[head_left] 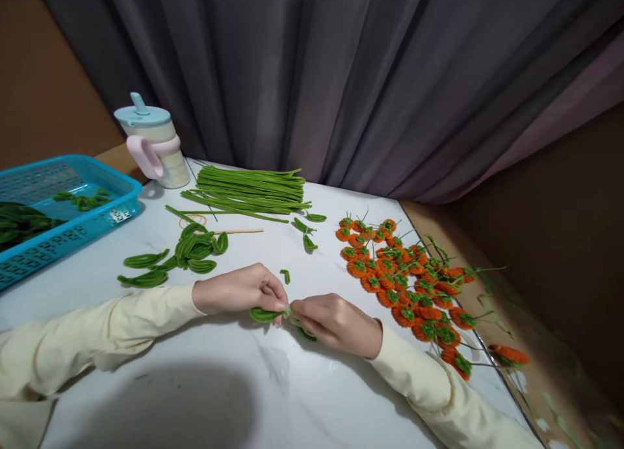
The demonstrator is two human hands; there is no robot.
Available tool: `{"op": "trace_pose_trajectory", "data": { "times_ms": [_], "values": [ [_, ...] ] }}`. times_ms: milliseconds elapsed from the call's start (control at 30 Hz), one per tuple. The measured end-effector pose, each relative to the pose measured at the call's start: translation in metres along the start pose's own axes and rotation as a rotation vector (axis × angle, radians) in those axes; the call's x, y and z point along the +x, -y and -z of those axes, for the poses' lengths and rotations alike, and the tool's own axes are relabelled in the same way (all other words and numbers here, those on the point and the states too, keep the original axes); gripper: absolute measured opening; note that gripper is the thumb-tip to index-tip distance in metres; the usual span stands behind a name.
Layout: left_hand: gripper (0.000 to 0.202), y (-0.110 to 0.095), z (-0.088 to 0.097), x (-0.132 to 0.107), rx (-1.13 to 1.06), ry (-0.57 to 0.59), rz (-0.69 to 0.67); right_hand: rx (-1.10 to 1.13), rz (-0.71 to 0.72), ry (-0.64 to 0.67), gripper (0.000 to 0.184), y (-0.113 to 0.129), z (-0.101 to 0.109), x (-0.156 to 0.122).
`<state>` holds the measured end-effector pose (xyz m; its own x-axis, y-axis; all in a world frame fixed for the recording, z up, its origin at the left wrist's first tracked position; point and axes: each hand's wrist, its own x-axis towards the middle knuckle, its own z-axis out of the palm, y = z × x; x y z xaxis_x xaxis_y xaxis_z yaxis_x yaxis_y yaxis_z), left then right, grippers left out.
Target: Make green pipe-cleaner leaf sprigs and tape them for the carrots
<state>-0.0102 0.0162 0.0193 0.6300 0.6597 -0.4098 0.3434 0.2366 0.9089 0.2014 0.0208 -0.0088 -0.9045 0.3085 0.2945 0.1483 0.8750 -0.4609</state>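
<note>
Near the middle of the white table, my left hand (246, 290) pinches a green pipe-cleaner leaf (263, 315) at its tip. Close against it, my right hand (336, 322) is closed with its fingertips at the same tip. A second green leaf (306, 334) shows partly under my right fingers; how it is held is hidden. Just beyond the hands lies a short bent green piece (285, 277). A pile of green leaves (192, 247) rests past my left wrist, and a few small leaves (308, 231) lie farther back.
A bundle of green pipe cleaners (248, 190) lies at the back, with a thin wooden stick (238, 231) before it. Many orange pipe-cleaner persimmons (404, 273) cover the right side. A blue basket (117, 208) and a lidded cup (170, 156) stand at left. A dark curtain (292, 72) hangs behind.
</note>
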Motion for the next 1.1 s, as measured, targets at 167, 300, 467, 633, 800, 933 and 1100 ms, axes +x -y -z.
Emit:
{"op": "trace_pose_trajectory", "data": {
  "times_ms": [167,300,467,633,800,933,1100],
  "values": [
    [0.026,-0.004,-0.004,-0.001,0.197,-0.063,-0.066,0.079,-0.075,-0.037,0.03,0.001,0.002,0.002],
    [0.024,-0.006,-0.008,-0.003,0.253,-0.138,-0.109,0.029,-0.111,-0.057,0.029,0.004,0.003,0.003],
    [0.024,-0.003,-0.005,-0.003,0.09,0.002,-0.049,-0.144,-0.026,-0.019,0.029,0.008,0.004,0.002],
    [0.025,0.004,-0.002,0.002,0.017,0.094,0.021,-0.278,0.051,0.063,0.033,0.008,0.003,0.002],
    [0.03,-0.001,0.002,-0.001,0.299,-0.003,-0.019,-0.252,0.057,0.105,0.032,0.008,0.006,0.001],
    [0.04,-0.011,-0.003,-0.018,0.828,-0.311,-0.375,-0.161,0.004,0.07,0.035,0.008,0.009,0.002],
    [0.024,-0.004,-0.024,-0.027,1.291,-0.417,-0.71,-0.006,-0.027,0.001,0.041,0.009,0.01,0.005]
  ]
}}
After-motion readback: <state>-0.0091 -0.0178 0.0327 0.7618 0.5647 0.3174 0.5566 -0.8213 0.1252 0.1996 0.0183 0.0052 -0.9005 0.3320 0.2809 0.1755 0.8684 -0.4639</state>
